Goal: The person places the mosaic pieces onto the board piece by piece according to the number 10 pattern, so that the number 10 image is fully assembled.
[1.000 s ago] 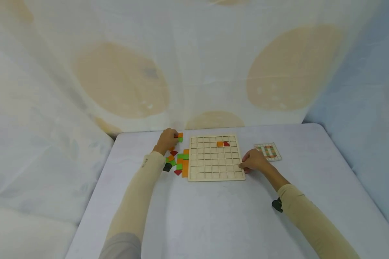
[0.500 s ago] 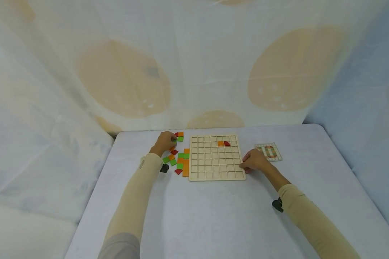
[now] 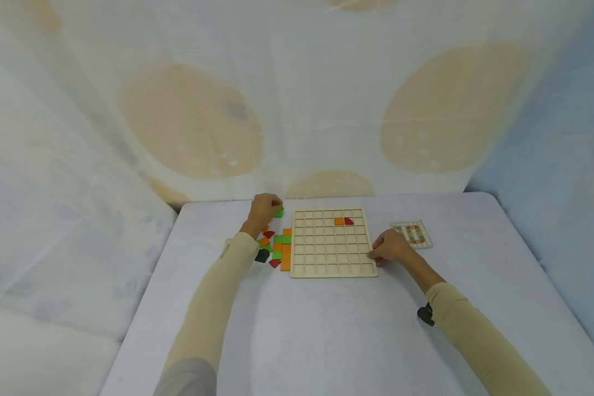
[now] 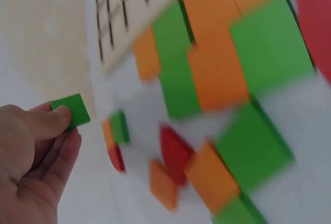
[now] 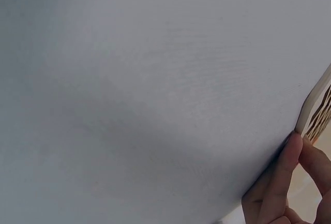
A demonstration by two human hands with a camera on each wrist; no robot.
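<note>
A wooden grid board [image 3: 333, 242] lies on the table, with an orange tile [image 3: 339, 221] and a red tile [image 3: 348, 221] in its far row. My left hand [image 3: 264, 209] [image 4: 36, 151] is by the board's far left corner and pinches a small green square tile [image 3: 279, 212] [image 4: 72, 110] lifted off the table. Loose green, orange and red tiles [image 3: 276, 247] [image 4: 217, 79] lie left of the board. My right hand [image 3: 389, 247] rests at the board's right edge, its fingertips [image 5: 292, 151] touching the board's near corner [image 5: 313, 102].
A small pattern card [image 3: 412, 234] lies right of the board. The grey-white table [image 3: 336, 330] stretches toward me. A pale curtain with tan circles [image 3: 297, 99] hangs close behind the table's far edge.
My left hand has picked up the green tile from the far pile and shifted slightly right toward the board's corner. The right hand has stayed at the board's edge.
</note>
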